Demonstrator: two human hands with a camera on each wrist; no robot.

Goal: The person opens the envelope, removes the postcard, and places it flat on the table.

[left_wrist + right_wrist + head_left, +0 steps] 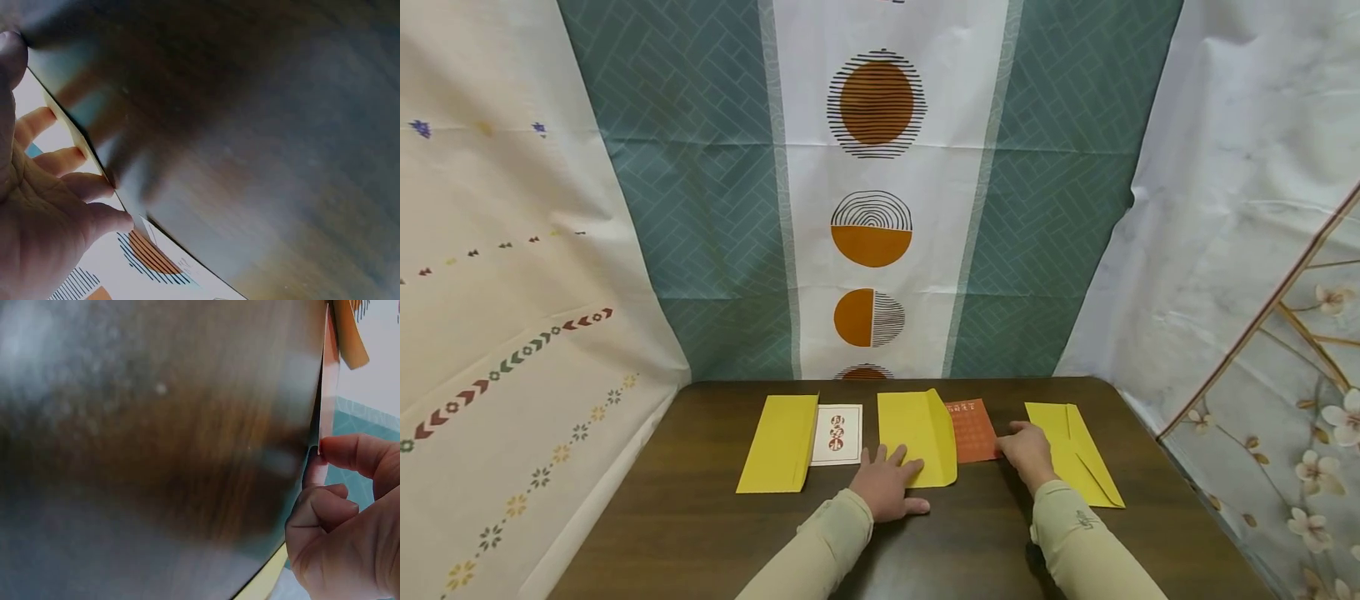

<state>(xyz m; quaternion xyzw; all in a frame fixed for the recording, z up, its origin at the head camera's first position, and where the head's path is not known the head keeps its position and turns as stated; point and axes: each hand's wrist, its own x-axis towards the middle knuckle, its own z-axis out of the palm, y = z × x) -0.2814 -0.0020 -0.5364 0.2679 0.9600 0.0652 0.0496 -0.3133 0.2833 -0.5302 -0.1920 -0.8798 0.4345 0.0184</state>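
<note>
My left hand (883,486) lies with spread fingers on the lower left part of the middle yellow envelope (910,425), its thumb out to the right over the tabletop. With my right hand (1028,457) I pinch the right edge of a red card (973,432) between thumb and forefinger; the right wrist view shows this thin card edge (329,394) between the fingertips. The other fingers of that hand are curled in. The card's left edge meets the envelope's open-flap side; whether it goes inside cannot be made out.
On the left a yellow envelope (778,442) lies against a white card (837,435) with red print. Another yellow envelope (1082,462) lies right of my right hand. All rest on a dark wooden table (700,533), with patterned cloths (715,208) hanging behind and beside it.
</note>
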